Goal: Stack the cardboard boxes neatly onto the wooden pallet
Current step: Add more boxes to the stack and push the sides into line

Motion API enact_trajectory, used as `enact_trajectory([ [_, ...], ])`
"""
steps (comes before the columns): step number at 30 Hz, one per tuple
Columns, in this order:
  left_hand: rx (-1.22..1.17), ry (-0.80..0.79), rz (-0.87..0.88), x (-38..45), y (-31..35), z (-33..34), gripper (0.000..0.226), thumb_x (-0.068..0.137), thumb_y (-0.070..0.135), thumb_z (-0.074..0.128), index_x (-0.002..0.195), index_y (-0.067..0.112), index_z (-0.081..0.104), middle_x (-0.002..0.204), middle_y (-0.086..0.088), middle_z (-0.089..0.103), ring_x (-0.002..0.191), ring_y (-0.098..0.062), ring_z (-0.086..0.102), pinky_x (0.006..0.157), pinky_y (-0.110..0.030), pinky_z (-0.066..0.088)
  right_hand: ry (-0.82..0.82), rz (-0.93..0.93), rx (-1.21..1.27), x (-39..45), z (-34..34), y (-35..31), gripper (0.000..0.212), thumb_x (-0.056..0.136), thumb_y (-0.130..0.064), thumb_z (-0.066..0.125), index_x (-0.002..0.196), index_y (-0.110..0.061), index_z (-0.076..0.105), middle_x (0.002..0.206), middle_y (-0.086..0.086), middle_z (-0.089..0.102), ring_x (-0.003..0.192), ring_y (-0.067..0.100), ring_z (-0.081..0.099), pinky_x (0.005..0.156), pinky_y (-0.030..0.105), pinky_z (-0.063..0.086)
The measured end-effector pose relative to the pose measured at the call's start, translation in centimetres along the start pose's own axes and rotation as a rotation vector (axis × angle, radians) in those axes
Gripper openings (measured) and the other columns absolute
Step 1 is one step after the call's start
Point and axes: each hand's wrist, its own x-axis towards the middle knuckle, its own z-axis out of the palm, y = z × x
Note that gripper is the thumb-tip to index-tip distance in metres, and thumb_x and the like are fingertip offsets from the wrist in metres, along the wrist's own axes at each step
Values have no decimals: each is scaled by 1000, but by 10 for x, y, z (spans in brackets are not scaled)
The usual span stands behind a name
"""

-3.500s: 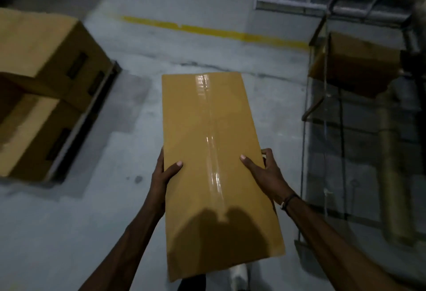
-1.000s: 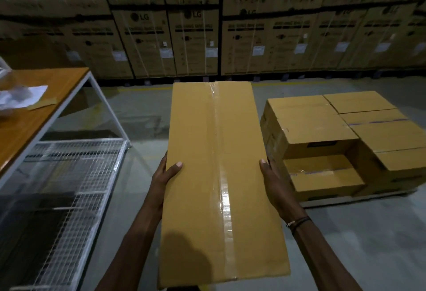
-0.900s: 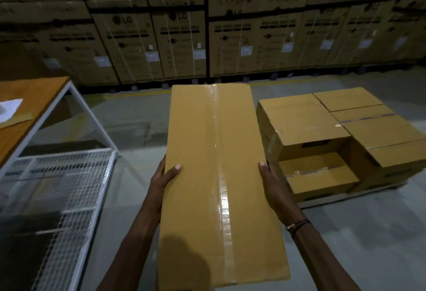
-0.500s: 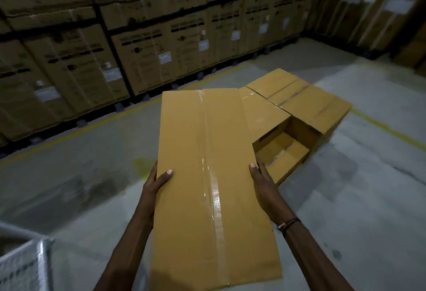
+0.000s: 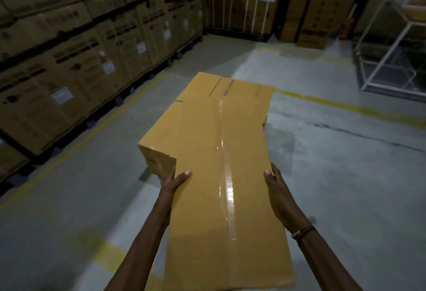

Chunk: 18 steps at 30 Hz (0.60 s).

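Both hands carry a long taped box above the stack of boxes on the floor.

The left hand point(image 5: 171, 181) grips the left long edge of the carried cardboard box point(image 5: 221, 175), thumb on top; the right hand point(image 5: 277, 192) clasps the right long edge likewise, a dark band point(image 5: 303, 233) at its wrist. The box runs from 6 o'clock toward 12, clear tape shining down its middle. Beneath and beyond it, at 12 and 10 o'clock, lie the stacked boxes point(image 5: 161, 138); the pallet under them is hidden. Tall cartons point(image 5: 76, 44) line the wall from 9 to 12 o'clock. A white wire rack point(image 5: 389, 48) stands at 2 o'clock.
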Motion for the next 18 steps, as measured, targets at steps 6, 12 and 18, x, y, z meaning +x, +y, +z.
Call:
enact_trajectory([
  [6,108,-121,-30,122,13,24,83,82,50,81,155,39,44,144,0,63,124,-29,67,104,-58,53,126,48,18,80,-13,-1,86,88,-86,46,161,-47,27,165,-14,38,149,14,40,124,53,34],
  [12,235,-209,-65,211,28,54,92,84,54,81,162,37,34,149,0,59,119,-22,70,100,-50,58,233,91,44,142,-24,-4,76,96,-69,49,163,-40,28,164,-10,40,149,16,41,124,51,34],
  [18,361,-299,-73,283,31,74,84,90,57,73,161,41,33,153,6,55,126,-14,65,103,-42,56,303,121,39,192,-31,3,76,98,-71,47,164,-40,25,167,-10,35,152,18,37,124,51,32],
])
